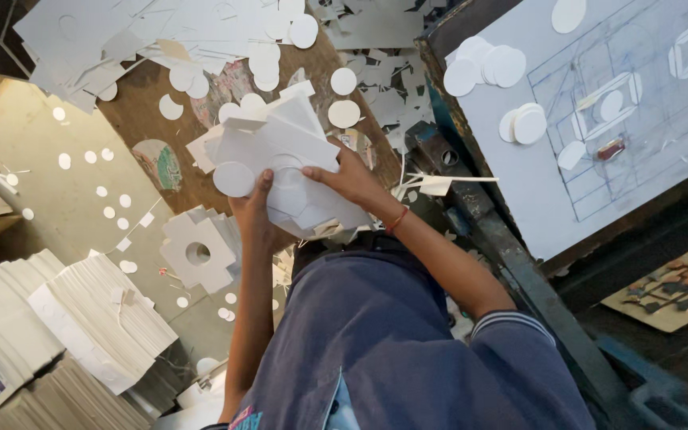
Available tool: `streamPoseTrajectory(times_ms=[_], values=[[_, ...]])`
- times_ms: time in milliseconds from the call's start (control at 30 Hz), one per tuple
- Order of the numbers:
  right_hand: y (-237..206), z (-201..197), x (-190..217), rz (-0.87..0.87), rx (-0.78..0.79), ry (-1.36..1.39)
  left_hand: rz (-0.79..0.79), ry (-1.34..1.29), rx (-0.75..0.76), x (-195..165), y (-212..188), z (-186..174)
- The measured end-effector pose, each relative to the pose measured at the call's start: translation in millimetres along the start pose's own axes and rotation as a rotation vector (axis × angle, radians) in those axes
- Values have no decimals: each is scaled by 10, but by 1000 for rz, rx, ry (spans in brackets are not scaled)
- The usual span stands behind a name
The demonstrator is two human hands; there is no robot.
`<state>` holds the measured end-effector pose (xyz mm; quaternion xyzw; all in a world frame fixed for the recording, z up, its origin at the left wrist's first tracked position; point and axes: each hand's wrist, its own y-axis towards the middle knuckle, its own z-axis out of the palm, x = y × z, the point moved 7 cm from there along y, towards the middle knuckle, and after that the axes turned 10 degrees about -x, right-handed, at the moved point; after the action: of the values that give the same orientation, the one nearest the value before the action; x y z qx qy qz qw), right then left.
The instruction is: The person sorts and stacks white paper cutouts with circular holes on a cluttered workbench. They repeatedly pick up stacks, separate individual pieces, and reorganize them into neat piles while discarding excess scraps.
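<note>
Both hands are on one bundle of white die-cut card sheets (pixel 280 151), held up in front of the person's body, above the brown board (pixel 149 119) and just beside the edge of the dark green machine frame (pixel 487 227)

Left hand (pixel 252 211) grips the bundle from its lower edge, thumb across the face next to a round disc (pixel 233 179) that is partly pushed out of the sheet. Right hand (pixel 352 179) clamps the other side, fingers pressed onto the top sheet; there's a red thread band (pixel 396 220) on that wrist. Both grasps are closed on the stack, neither hand is loose

The bundle itself: several sheets fanned unevenly, corners sticking out at different angles, plain matte white, stepped cut outline, circular cut line visible near the middle of the top sheet. Can't tell how many sheets

Around it: loose white discs (pixel 344 81) scattered over the brown board and the floor, a heap of white offcuts (pixel 121 32) at the far side. A cross-shaped stack of blanks with a round hole (pixel 198 253) sits just below the left forearm. Tall piles of trimmed sheets (pixel 93 318) near the person's side. On the machine, a pale bed sheet with blue drawn outlines (pixel 639 103) carries more discs (pixel 483 65) in small piles
</note>
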<state>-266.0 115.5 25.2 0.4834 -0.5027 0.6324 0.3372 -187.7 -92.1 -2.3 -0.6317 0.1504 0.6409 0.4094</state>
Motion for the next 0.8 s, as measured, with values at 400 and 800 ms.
streamPoseTrajectory(times_ms=[400,800], values=[[-509,-343,399,-761,-549,-680,-177,-2,-130,438,-423,161],[-100,-356,-600,-109,-427,-507,-330,110,-174,747,-437,211]])
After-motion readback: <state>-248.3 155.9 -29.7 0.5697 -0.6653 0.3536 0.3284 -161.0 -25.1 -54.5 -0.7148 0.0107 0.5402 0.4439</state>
